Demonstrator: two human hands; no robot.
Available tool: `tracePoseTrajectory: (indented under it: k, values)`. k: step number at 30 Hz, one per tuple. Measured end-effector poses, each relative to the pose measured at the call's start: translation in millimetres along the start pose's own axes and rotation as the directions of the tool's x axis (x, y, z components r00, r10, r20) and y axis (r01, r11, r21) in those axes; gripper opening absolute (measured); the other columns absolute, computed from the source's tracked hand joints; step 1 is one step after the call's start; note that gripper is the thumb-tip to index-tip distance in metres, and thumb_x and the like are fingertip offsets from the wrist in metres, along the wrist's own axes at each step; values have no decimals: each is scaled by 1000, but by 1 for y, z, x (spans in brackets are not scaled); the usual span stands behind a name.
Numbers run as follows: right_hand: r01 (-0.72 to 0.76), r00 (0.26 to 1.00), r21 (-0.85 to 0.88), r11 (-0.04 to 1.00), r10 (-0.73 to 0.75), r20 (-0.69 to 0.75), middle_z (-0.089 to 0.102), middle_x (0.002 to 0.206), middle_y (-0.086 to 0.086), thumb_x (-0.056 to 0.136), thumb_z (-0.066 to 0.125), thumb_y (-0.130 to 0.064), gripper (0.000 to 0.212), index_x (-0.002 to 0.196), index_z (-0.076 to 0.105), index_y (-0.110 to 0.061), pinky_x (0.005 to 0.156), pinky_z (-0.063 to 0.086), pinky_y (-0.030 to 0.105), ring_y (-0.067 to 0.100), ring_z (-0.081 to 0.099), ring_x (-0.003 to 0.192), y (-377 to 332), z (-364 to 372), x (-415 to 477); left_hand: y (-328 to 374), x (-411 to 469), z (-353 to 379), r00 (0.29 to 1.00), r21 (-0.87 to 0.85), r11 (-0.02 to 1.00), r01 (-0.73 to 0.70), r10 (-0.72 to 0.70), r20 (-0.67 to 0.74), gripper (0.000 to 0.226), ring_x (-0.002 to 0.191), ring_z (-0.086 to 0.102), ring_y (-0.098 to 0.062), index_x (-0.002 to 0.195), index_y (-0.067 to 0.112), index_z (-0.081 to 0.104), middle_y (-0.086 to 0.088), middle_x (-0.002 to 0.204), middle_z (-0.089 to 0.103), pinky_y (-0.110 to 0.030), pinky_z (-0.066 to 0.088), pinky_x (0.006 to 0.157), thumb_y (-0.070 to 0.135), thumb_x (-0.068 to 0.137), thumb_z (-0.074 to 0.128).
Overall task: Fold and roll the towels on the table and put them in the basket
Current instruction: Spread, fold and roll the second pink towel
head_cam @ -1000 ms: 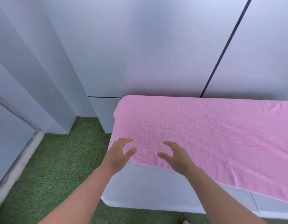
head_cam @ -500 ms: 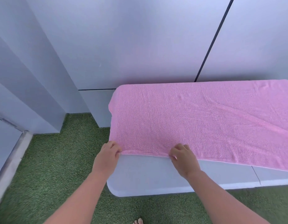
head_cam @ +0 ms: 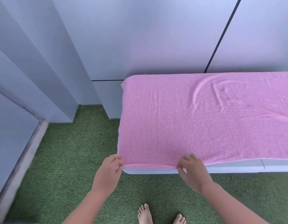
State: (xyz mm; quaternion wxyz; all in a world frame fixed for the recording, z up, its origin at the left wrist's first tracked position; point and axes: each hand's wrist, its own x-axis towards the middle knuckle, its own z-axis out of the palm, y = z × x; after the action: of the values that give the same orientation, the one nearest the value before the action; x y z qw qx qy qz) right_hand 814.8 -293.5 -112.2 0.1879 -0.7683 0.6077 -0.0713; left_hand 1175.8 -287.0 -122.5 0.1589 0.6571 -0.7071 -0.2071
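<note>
— At the table's near edge, what's held?
— Left hand (head_cam: 107, 173) and right hand (head_cam: 192, 172) each pinch the pink towel (head_cam: 196, 123), spread flat over the table (head_cam: 237, 167).
— Progress?
— Barely begun: no fold, no roll, no basket visible.

Wall (head_cam: 156, 38) tight behind table (head_cam: 156, 171); open grass (head_cam: 67, 159) left and front.

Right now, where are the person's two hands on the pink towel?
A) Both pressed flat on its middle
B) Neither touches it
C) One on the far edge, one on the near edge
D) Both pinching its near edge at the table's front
D: the left hand and right hand each pinch the near edge of the pink towel along the front of the white table.
</note>
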Motion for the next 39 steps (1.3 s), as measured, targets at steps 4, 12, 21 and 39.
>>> tracePoseTrajectory:
  k: [4, 12, 21, 39]
  values:
    - [10, 1000, -39, 999, -9, 10, 55, 93, -21, 95, 51, -35, 13, 90, 63, -34, 86, 45, 28, 6, 45, 93, -9, 3, -15, -1, -10, 0, 1000, 3, 1000, 7, -7, 16, 8, 116, 49, 1, 91, 33, 68, 19, 123, 59, -13, 42, 79, 26, 94, 67]
    - [-18, 998, 20, 1000, 17, 61, 56, 112, -19, 99, 44, -36, 21, 109, 63, -32, 99, 40, 27, 4, 43, 108, -11, -14, -22, 17, 4, 0, 997, 36, 998, -50, 52, -61, 26, 121, 48, -11, 105, 31, 63, 15, 124, 56, -35, 47, 97, 46, 90, 47]
    - [-263, 965, 44, 964, 263, 4, 40, 146, -13, 99, 46, -39, 42, 140, 45, -30, 110, 39, 36, 12, 34, 136, 56, -77, -9, 167, 98, 56, 920, 39, 926, -375, 367, 141, 52, 142, 34, -14, 141, 28, 49, 13, 151, 42, -43, 40, 111, 51, 96, 40]
    - [-457, 886, -187, 870, 464, -6, -37, 156, -7, 84, 3, -86, 91, 148, -31, -31, 123, -2, 46, 17, -30, 145, 351, -142, -30, 339, 141, 201, 932, 351, 881, -316, 219, 288, 85, 152, -23, -23, 158, 34, -13, 2, 167, -18, -58, -2, 122, 81, 93, 12]
